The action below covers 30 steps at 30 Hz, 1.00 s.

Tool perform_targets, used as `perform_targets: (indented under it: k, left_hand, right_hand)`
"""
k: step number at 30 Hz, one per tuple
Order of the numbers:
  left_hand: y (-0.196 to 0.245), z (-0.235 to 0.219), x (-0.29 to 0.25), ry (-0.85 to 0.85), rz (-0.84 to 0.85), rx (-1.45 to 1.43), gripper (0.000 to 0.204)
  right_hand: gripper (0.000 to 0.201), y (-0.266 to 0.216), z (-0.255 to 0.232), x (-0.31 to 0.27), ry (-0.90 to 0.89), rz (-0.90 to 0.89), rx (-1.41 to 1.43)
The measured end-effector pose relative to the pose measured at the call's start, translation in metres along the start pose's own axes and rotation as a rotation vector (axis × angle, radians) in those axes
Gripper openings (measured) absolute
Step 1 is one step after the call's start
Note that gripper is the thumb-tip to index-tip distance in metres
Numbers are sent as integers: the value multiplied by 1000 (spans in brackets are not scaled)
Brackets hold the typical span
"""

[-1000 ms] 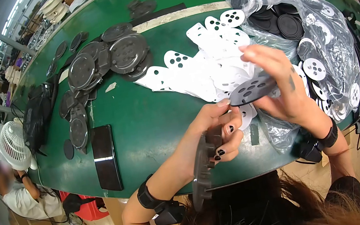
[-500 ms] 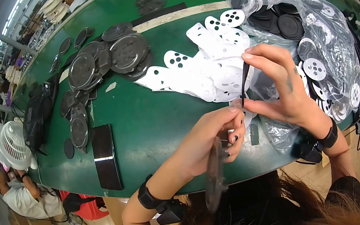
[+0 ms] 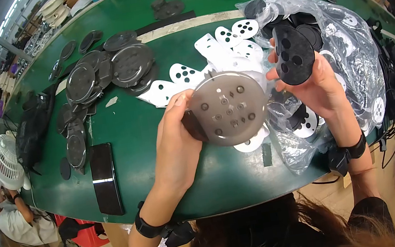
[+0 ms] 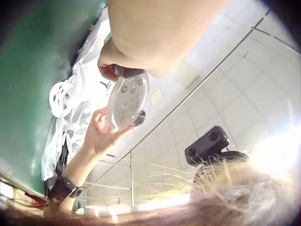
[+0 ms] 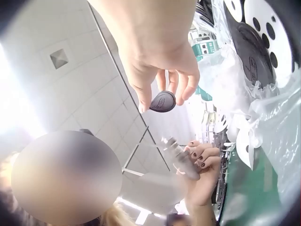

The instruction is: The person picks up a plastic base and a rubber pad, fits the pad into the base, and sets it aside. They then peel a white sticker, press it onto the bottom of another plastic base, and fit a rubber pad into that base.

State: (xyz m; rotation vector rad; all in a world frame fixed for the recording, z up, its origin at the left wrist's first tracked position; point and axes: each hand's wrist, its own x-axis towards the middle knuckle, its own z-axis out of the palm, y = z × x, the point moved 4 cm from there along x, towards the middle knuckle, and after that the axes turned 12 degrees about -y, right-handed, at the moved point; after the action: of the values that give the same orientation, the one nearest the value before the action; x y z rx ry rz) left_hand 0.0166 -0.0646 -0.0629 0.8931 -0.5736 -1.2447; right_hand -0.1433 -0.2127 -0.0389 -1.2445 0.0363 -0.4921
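In the head view, we see the left hand [image 3: 175, 140] gripping a round, see-through grey plastic disc [image 3: 231, 107] above the green tabletop [image 3: 139, 179], and the right hand [image 3: 326, 95] holding a round black pad with holes [image 3: 295, 51]. From the left wrist, we see the grey disc between both hands. From the right wrist, we see the thumb and fingers pinching the black pad's edges.

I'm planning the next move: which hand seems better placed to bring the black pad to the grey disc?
Probably the right hand: it holds the black pad itself, while the left hand grips the grey disc at one side.
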Motion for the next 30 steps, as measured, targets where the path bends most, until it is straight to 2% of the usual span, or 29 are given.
perform_targets:
  k: [1, 2, 6, 9, 11, 14, 16, 17, 19, 22, 25, 28, 30]
  left_hand:
    - [2, 1, 0, -26, 29, -18, 33]
    - [2, 3, -1, -28, 30, -20, 33]
    - [2, 8, -2, -48, 34, -14, 31]
    - [1, 9, -2, -94, 35, 28, 37]
    - [2, 9, -4, -129, 37, 70, 43]
    - [1, 8, -6, -110, -28, 237, 43]
    - [3, 12, -7, -188, 42, 337, 42]
    - [1, 13, -8, -188, 40, 336, 42]
    - [2, 16, -9, -197, 158, 268, 39]
    - [2, 16, -11, -280, 224, 417, 42]
    - [3, 20, -12, -290, 226, 378, 44]
    - [4, 21, -13, -295, 223, 363, 45]
    - [6, 22, -14, -293, 233, 371, 46]
  right_hand:
    - [71, 3, -1, 0, -1, 15, 107]
    - [76, 6, -3, -1, 8, 57, 96]
    - [71, 13, -4, -1, -63, 51, 268]
    - [62, 10, 0, 0, -121, 72, 199]
    - [55, 9, 3, 0, -108, 113, 62]
    - [51, 9, 10, 1, -26, 105, 9]
    - [49, 9, 9, 1, 0, 95, -12]
    - [47, 11, 8, 1, 8, 108, 4]
    - [45, 12, 8, 0, 16, 121, 21]
    - [41, 12, 11, 0, 49, 158, 22]
    - [39, 12, 11, -2, 86, 180, 11]
    - [35, 9, 11, -3, 124, 188, -95]
    - [27, 3, 13, -3, 152, 161, -326]
